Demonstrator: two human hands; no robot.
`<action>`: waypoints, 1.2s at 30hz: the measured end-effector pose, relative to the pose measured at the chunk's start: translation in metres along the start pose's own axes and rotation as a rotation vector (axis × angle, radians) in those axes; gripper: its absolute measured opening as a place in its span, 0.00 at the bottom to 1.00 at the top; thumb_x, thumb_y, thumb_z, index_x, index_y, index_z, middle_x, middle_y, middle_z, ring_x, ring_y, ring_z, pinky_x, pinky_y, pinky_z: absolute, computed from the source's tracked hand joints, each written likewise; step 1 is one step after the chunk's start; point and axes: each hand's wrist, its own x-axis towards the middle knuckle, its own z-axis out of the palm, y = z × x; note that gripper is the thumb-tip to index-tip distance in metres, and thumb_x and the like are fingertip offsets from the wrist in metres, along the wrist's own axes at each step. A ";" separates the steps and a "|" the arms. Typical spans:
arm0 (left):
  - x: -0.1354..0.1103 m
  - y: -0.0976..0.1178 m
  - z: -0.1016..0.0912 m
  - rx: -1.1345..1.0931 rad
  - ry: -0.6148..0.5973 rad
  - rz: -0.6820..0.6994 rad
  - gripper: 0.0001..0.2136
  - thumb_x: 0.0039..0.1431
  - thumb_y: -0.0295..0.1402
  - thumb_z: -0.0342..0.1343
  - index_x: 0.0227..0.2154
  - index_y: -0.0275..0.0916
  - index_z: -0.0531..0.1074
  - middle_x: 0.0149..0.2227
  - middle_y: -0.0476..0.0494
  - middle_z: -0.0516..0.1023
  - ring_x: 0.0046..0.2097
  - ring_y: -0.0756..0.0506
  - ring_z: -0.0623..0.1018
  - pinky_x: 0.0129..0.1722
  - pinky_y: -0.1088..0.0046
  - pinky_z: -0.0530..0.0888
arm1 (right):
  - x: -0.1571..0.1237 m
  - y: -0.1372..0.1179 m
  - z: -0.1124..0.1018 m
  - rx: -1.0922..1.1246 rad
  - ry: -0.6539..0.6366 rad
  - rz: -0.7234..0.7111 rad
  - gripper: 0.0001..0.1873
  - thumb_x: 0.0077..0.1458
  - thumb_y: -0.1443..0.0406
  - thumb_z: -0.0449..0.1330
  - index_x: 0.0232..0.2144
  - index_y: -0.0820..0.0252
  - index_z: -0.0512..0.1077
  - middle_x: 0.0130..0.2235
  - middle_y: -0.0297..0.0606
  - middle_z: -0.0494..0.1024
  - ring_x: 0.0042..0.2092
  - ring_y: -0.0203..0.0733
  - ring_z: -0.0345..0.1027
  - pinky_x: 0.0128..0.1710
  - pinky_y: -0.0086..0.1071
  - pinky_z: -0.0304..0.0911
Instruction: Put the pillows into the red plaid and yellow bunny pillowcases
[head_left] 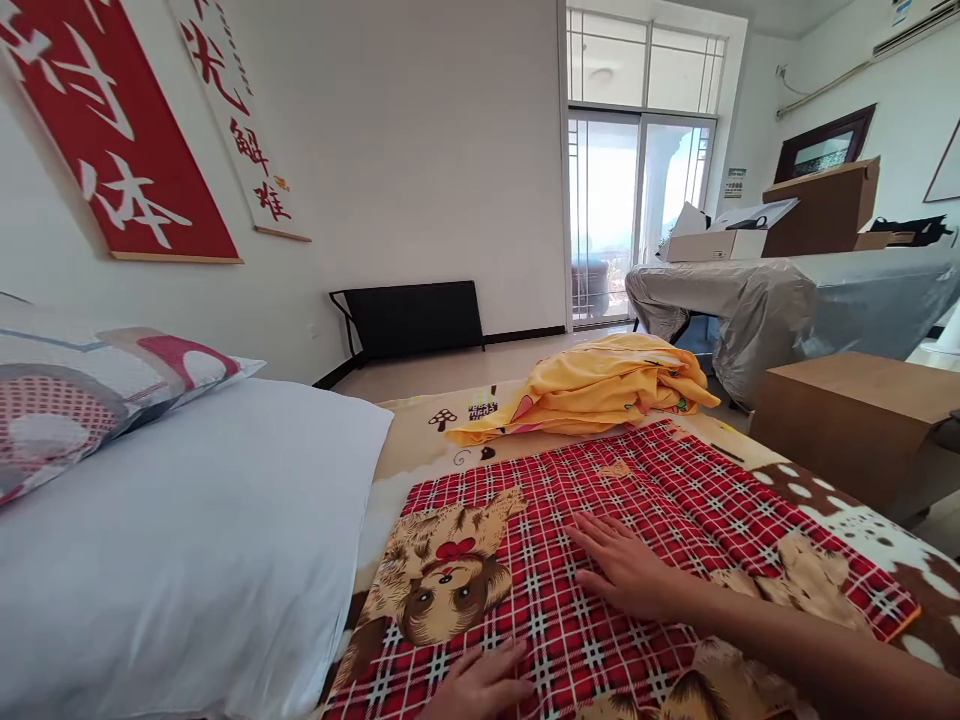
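Note:
A red plaid pillowcase [645, 480] printed with brown dogs lies spread flat on the bed. My right hand [622, 562] rests palm down on its middle, fingers stretched out and together. My left hand [480, 685] shows at the bottom edge, lying flat on the near part of the same cloth with its fingers extended. Neither hand holds anything. A crumpled yellow cloth [600, 385] sits just beyond the plaid fabric.
A white pillow [187, 540] lies at the left with a patterned pillow [82, 385] behind it. A brown cardboard box [855, 415] stands right of the bed. A plastic-covered table [795, 300] holds boxes. A glass door [637, 210] is at the back.

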 end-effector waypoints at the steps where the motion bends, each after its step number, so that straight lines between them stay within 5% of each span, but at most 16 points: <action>1: 0.009 -0.008 -0.010 -0.051 0.021 -0.103 0.18 0.62 0.37 0.45 0.54 0.55 0.67 0.60 0.53 0.64 0.58 0.45 0.69 0.53 0.67 0.71 | 0.017 -0.008 0.004 0.012 0.009 -0.064 0.35 0.61 0.44 0.37 0.66 0.48 0.42 0.67 0.33 0.39 0.68 0.47 0.31 0.65 0.49 0.34; 6: 0.062 -0.061 -0.050 0.104 0.096 -0.669 0.23 0.59 0.33 0.41 0.58 0.38 0.64 0.63 0.43 0.58 0.65 0.42 0.56 0.63 0.62 0.56 | 0.113 -0.031 0.027 -0.004 0.074 -0.124 0.35 0.62 0.46 0.37 0.64 0.56 0.52 0.66 0.42 0.50 0.67 0.49 0.40 0.63 0.49 0.39; 11: 0.061 -0.105 -0.026 0.111 0.101 -0.920 0.30 0.62 0.46 0.33 0.63 0.35 0.53 0.65 0.35 0.51 0.65 0.37 0.54 0.61 0.49 0.55 | 0.148 0.020 0.019 -0.061 0.098 -0.006 0.34 0.62 0.46 0.37 0.63 0.57 0.53 0.65 0.41 0.51 0.66 0.50 0.43 0.63 0.50 0.41; 15: 0.052 -0.112 -0.012 0.119 0.110 -0.938 0.30 0.62 0.49 0.33 0.63 0.40 0.52 0.66 0.41 0.49 0.66 0.40 0.51 0.63 0.53 0.52 | 0.127 0.085 -0.004 -0.115 0.145 0.163 0.34 0.62 0.47 0.37 0.62 0.58 0.56 0.64 0.45 0.54 0.65 0.52 0.45 0.62 0.53 0.39; 18: 0.053 -0.111 -0.014 0.109 0.117 -0.939 0.30 0.62 0.48 0.33 0.63 0.40 0.53 0.66 0.42 0.49 0.66 0.41 0.51 0.63 0.55 0.50 | 0.111 0.101 -0.017 -0.145 0.182 0.264 0.33 0.63 0.48 0.37 0.62 0.60 0.56 0.64 0.46 0.54 0.66 0.52 0.43 0.63 0.53 0.36; 20: 0.054 -0.111 -0.015 0.097 0.122 -0.942 0.29 0.62 0.47 0.34 0.63 0.40 0.53 0.66 0.42 0.49 0.66 0.42 0.51 0.63 0.55 0.50 | 0.099 0.085 -0.018 -0.157 0.197 0.301 0.33 0.63 0.49 0.37 0.63 0.60 0.54 0.65 0.46 0.51 0.67 0.53 0.39 0.63 0.54 0.34; 23: 0.054 -0.113 -0.014 0.091 0.145 -0.936 0.29 0.63 0.46 0.33 0.63 0.40 0.54 0.66 0.42 0.50 0.66 0.42 0.53 0.63 0.55 0.51 | 0.070 0.027 0.003 -0.124 0.152 0.198 0.33 0.63 0.47 0.37 0.66 0.53 0.45 0.67 0.37 0.44 0.67 0.49 0.34 0.64 0.49 0.37; 28: 0.052 -0.117 -0.008 0.126 0.243 -0.897 0.27 0.62 0.43 0.36 0.60 0.38 0.59 0.64 0.40 0.56 0.66 0.42 0.54 0.63 0.56 0.49 | 0.014 -0.058 0.072 0.091 -0.043 -0.510 0.31 0.63 0.50 0.42 0.64 0.35 0.34 0.66 0.29 0.39 0.67 0.44 0.37 0.64 0.47 0.41; 31: 0.050 -0.119 -0.008 0.115 0.269 -0.920 0.27 0.62 0.42 0.34 0.59 0.35 0.61 0.64 0.38 0.56 0.66 0.41 0.54 0.63 0.56 0.49 | -0.002 -0.064 0.084 0.125 -0.050 -0.578 0.31 0.64 0.52 0.44 0.64 0.35 0.33 0.65 0.31 0.40 0.66 0.45 0.39 0.63 0.48 0.44; 36: 0.048 -0.118 -0.007 0.055 0.294 -0.973 0.28 0.61 0.43 0.39 0.59 0.32 0.60 0.63 0.34 0.57 0.65 0.38 0.55 0.63 0.54 0.51 | -0.028 -0.035 0.048 0.058 -0.136 -0.385 0.36 0.61 0.50 0.49 0.65 0.41 0.35 0.65 0.33 0.40 0.65 0.53 0.40 0.62 0.51 0.46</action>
